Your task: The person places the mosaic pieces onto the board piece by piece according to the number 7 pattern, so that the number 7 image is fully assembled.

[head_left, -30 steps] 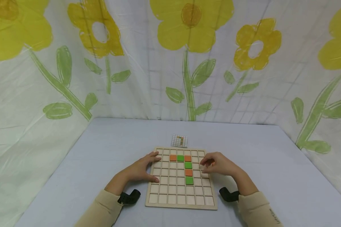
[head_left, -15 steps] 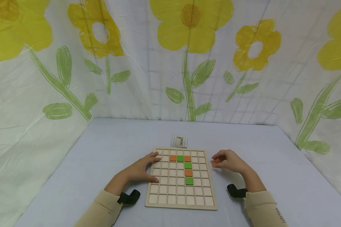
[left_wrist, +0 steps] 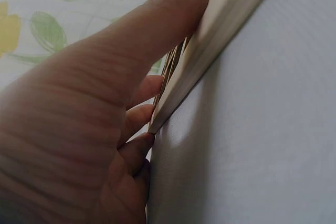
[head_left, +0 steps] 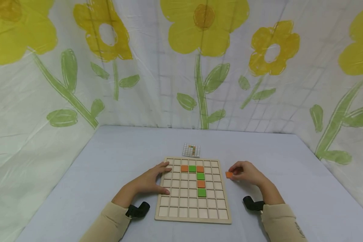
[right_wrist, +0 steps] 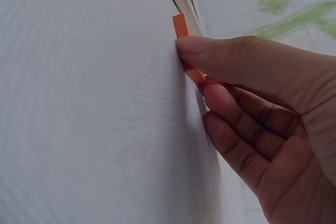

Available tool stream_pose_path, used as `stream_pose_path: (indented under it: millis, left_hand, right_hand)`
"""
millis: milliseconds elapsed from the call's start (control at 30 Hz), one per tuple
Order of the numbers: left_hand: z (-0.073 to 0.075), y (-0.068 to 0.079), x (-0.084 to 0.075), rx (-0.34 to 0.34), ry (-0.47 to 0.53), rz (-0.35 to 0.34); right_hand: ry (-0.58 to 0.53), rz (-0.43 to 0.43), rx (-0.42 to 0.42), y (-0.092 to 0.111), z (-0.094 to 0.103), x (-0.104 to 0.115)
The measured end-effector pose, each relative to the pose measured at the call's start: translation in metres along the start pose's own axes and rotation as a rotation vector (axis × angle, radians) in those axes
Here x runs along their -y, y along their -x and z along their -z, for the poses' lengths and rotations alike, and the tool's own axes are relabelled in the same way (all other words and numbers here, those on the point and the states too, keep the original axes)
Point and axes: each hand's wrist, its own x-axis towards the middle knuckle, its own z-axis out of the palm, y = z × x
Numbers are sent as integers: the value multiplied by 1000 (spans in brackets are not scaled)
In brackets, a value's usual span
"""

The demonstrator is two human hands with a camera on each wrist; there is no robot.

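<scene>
The flower-printed backdrop [head_left: 199,60] encloses the table [head_left: 109,161] on the far and lateral sides. The table carries a wooden grid board [head_left: 193,215] at centre, near the 6 o'clock edge. The board holds a row of orange, green and orange tiles [head_left: 192,168] in its second row, with green, orange and green tiles descending from the right end of that row. A small pattern card [head_left: 191,150] lies just beyond the board at 12 o'clock.

The left hand [head_left: 151,181] rests at the board's 9 o'clock edge, fingers extended flat over the grid and thumb along the rim; the left wrist view shows the fingers lying against the board edge, gripping nothing.

The right hand [head_left: 248,173] sits on the table at the board's 3 o'clock side, apart from the board. Its thumb and fingertips [right_wrist: 194,45] pinch a loose orange tile [head_left: 229,174], which stands on edge against the table surface, just beside the board rim
</scene>
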Motion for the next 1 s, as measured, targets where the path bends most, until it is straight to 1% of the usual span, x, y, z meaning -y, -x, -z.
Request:
stream_pose_path:
  millis: [133, 367, 667, 1000]
  left_hand:
    - [1, 0, -1, 2, 5, 0]
    - [1, 1, -3, 4, 7, 0]
    - [0, 0, 0, 1, 2, 0]
    - [0, -1, 1, 1, 3, -7]
  right_hand:
    - [13, 7, -6, 0, 1, -1]
    - [24, -28, -9, 0, -1, -1]
    - [30, -49, -19, 0, -3, -1]
    - [19, -45, -22, 1, -2, 0]
